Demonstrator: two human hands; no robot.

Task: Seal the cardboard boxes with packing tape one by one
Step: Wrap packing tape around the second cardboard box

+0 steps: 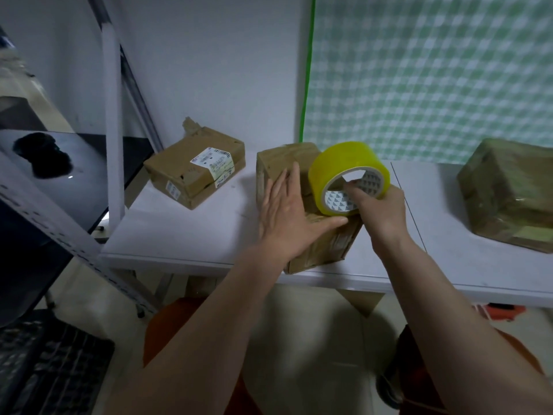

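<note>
A small brown cardboard box (278,163) stands at the middle of the white table (185,232), near its front edge. My left hand (287,211) lies flat on the box's top and left side, fingers straight, thumb stretched toward the tape. My right hand (380,211) grips a roll of yellow packing tape (344,163), with fingers hooked through the core, and holds the roll against the top of the box. Two other boxes are on the table: one with white labels (194,169) at the back left, one wrapped in tape (508,193) at the right.
A grey metal shelf post (112,115) rises at the table's left edge, with a dark glossy shelf (59,175) beside it. A green checked cloth (434,76) hangs behind the table. My knees in orange show below the table edge.
</note>
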